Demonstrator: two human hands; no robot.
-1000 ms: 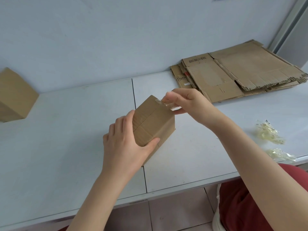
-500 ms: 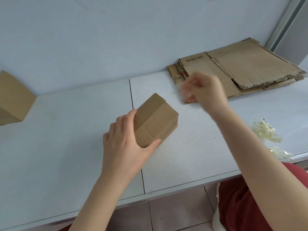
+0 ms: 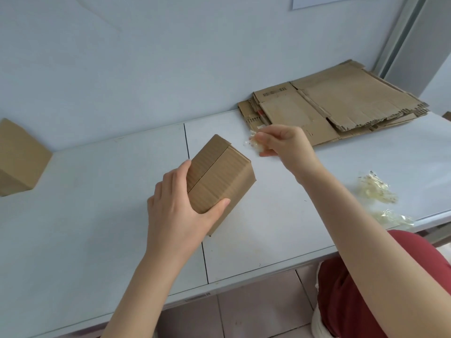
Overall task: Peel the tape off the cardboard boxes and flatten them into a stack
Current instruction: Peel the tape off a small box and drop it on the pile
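Left hand [image 3: 175, 211] grips the box [image 3: 219, 174] near the middle of the table [image 3: 97, 191], over the seam between its two panels. The thumb is on the near face and the fingers curl round the far left face. The top flaps are closed, and the slit between them looks bare of tape.

Right hand [image 3: 285, 145] is off the box, just right of it toward the back edge. Its thumb and fingertips pinch a crumpled clear tape strip [image 3: 255, 143], and the other fingers are curled in.

Step, as I judge it: the top seam is peeled and the tape now needs dumping. The tape wads [image 3: 375, 189] near the front right edge look like the discard spot. The strip may cling to the fingers, so expect a flick or a wipe.

After that, the box's underside is hidden, so I can't tell whether it's taped. It needs turning and checking, then the flaps opened and the box pressed flat. It goes on the flattened stack [image 3: 341, 103] at the back right corner.

A second box [image 3: 17, 157] waits at the back left edge, untouched.
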